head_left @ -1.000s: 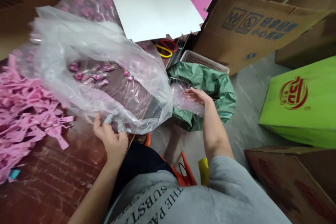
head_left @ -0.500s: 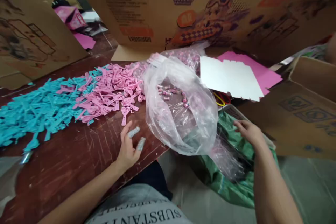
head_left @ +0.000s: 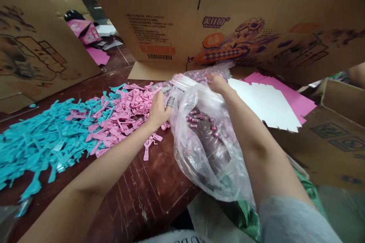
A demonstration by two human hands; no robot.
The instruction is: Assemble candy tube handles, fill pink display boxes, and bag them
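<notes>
A clear plastic bag [head_left: 186, 152] lies with its wide mouth facing me and drapes over the table's front edge. Small pink cylinder-shaped pieces [head_left: 196, 117] show inside it. My left hand [head_left: 159, 110], with grey tape around two fingers, is closed on the bag's left side, beside the pink plastic parts [head_left: 122, 117]. Across the bag's far right side reaches my right hand [head_left: 217, 82], its fingers curled into the plastic and partly hidden. Blue plastic parts [head_left: 40, 136] spread in a heap farther left.
Tall printed cardboard boxes [head_left: 171, 15] stand behind and to the left. White card [head_left: 265, 102] and pink card [head_left: 299, 98] lie at the right, near an open carton [head_left: 336, 133]. Green sheeting [head_left: 248, 216] hangs below the table edge.
My left hand has moved from bare table forward to the bag's left side and closed. My right hand has left the green sheeting and reached over to the bag's far side.
</notes>
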